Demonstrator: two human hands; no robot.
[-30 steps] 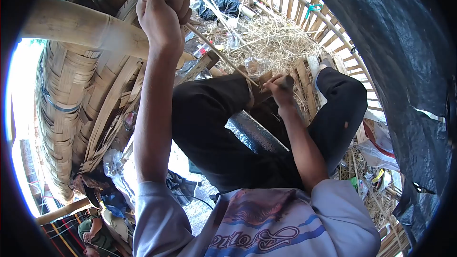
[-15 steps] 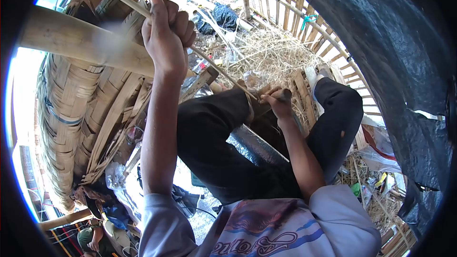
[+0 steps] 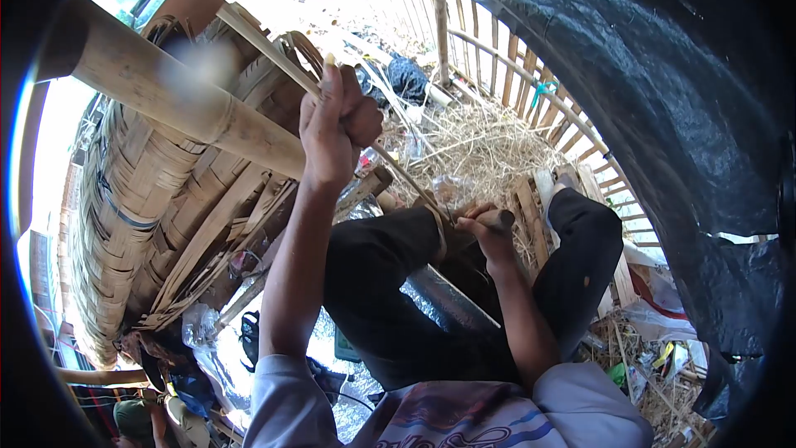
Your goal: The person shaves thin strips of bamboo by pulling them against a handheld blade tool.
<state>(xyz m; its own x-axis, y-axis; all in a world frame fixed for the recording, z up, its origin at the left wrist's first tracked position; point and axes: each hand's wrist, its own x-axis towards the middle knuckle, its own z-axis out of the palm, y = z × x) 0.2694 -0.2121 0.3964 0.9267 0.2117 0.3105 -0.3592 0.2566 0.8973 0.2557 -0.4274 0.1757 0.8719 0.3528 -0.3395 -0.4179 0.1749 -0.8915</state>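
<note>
My left hand [image 3: 340,120] is closed around a long bamboo strip [image 3: 269,50], thumb pointing up along it. The strip slants from the upper left down to my right hand [image 3: 491,236], beside my bent knee. My right hand is wrapped round a thick wooden handle [image 3: 502,218], apparently a knife's; the blade is mostly hidden. The strip's lower end meets the tool near my fingers, and I cannot tell whether it is being cut there.
A thick bamboo pole [image 3: 199,108] crosses close to my left forearm. Behind it stands a large woven bamboo wall or basket [image 3: 124,224]. Straw [image 3: 489,141] and litter cover the ground ahead. Dark plastic sheeting [image 3: 663,99] hangs on the right. Another person [image 3: 137,419] is at lower left.
My left hand and the strip have moved down and to the right, closer to my right hand. My right hand stays nearly in place, and the view has shifted slightly.
</note>
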